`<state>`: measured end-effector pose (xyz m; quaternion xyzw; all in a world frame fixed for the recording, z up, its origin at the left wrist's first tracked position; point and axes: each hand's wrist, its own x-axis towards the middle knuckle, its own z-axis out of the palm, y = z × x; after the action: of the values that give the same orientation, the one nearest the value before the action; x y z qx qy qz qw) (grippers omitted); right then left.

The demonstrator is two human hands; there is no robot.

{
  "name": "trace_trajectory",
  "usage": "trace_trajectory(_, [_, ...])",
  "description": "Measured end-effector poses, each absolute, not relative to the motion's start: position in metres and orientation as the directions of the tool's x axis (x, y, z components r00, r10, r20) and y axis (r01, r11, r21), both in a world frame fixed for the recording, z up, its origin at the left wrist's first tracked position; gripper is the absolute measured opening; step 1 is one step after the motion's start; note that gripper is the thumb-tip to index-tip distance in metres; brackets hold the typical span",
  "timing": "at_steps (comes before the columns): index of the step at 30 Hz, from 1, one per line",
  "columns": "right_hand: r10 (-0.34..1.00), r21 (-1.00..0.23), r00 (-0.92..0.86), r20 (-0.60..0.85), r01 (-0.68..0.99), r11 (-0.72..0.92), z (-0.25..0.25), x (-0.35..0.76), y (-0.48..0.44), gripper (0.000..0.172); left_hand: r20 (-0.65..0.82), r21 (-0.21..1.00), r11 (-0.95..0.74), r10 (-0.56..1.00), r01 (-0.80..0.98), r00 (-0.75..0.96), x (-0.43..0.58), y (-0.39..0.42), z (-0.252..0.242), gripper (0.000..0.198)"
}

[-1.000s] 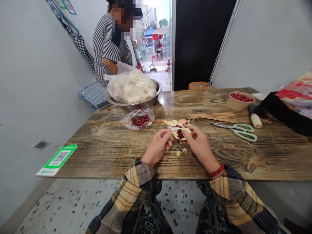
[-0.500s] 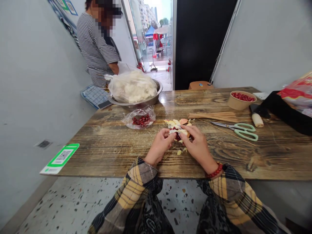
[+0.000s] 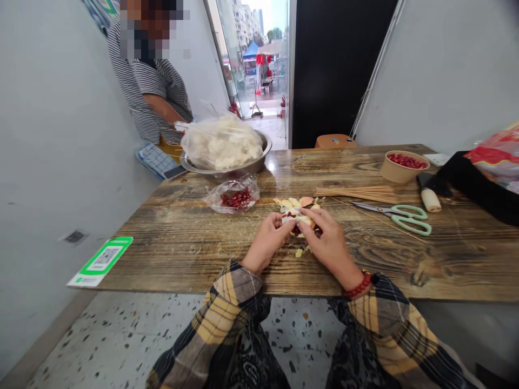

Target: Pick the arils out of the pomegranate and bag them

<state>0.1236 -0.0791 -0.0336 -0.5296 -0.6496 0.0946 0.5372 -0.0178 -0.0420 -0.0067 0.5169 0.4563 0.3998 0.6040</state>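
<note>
Both hands meet over the wooden table, around a piece of fruit with dark red seeds and pale membrane that looks like pomegranate (image 3: pixel 297 218). My left hand (image 3: pixel 267 241) pinches its left side between thumb and fingers. On the right side, my right hand (image 3: pixel 329 241), with a red bead bracelet at the wrist, grips it with thumb and fingers. Pale yellow peel pieces (image 3: pixel 288 205) lie just behind the fingertips, and small scraps (image 3: pixel 299 253) lie in front. Beyond my left hand, a clear plastic bag (image 3: pixel 235 196) holds loose red seeds.
A metal bowl (image 3: pixel 265 153) bears a bag of white stuff (image 3: pixel 227 143). To the right are thin sticks (image 3: pixel 357 193), green-handled scissors (image 3: pixel 409 213), a tub of red seeds (image 3: pixel 399 170) and a pale-handled tool (image 3: pixel 430 200). A person (image 3: pixel 154 92) stands at the back left.
The person at the back left has shifted left and turned, with a forearm now showing beside the bagged bowl. My hands keep nearly the same place and hold.
</note>
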Motion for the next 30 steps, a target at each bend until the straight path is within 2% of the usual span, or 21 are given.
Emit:
trace_trajectory(7, [0.787, -0.685, 0.139, 0.601, 0.596, 0.418, -0.033, 0.123, -0.079, 0.031, -0.188, 0.981, 0.193, 0.947, 0.007, 0.261, -0.018, -0.041, -0.008, 0.016])
trace_trajectory(11, [0.817, -0.742, 0.184, 0.546, 0.558, 0.37, -0.032, 0.125, -0.078, 0.031, -0.249, 0.942, 0.308, 0.908, -0.133, 0.338, -0.021, -0.037, -0.009, 0.015])
trace_trajectory(13, [0.861, -0.825, 0.232, 0.453, 0.475, 0.306, -0.032, 0.127, -0.077, 0.032, -0.257, 0.904, 0.365, 0.881, -0.224, 0.397, -0.022, -0.035, -0.01, 0.015])
trace_trajectory(16, [0.914, -0.936, 0.274, 0.3, 0.269, 0.227, -0.035, 0.128, -0.076, 0.036, -0.264, 0.871, 0.41, 0.854, -0.269, 0.447, -0.023, -0.032, -0.011, 0.018])
trace_trajectory(19, [0.935, -0.98, 0.295, 0.195, 0.087, 0.177, -0.037, 0.127, -0.075, 0.041, -0.252, 0.881, 0.389, 0.867, -0.27, 0.429, -0.023, -0.032, -0.013, 0.025])
trace_trajectory(21, [0.939, -0.988, 0.308, 0.152, 0.034, 0.148, -0.037, 0.126, -0.075, 0.043, -0.229, 0.904, 0.352, 0.878, -0.241, 0.421, -0.023, -0.033, -0.014, 0.031])
trace_trajectory(27, [0.913, -0.975, 0.343, 0.222, 0.067, 0.213, -0.041, 0.128, -0.072, 0.041, -0.249, 0.929, 0.35, 0.833, -0.121, 0.494, -0.024, -0.038, -0.011, 0.026])
trace_trajectory(30, [0.875, -0.937, 0.346, 0.337, 0.216, 0.275, -0.042, 0.129, -0.072, 0.036, -0.269, 0.921, 0.375, 0.811, -0.108, 0.52, -0.023, -0.04, -0.01, 0.025])
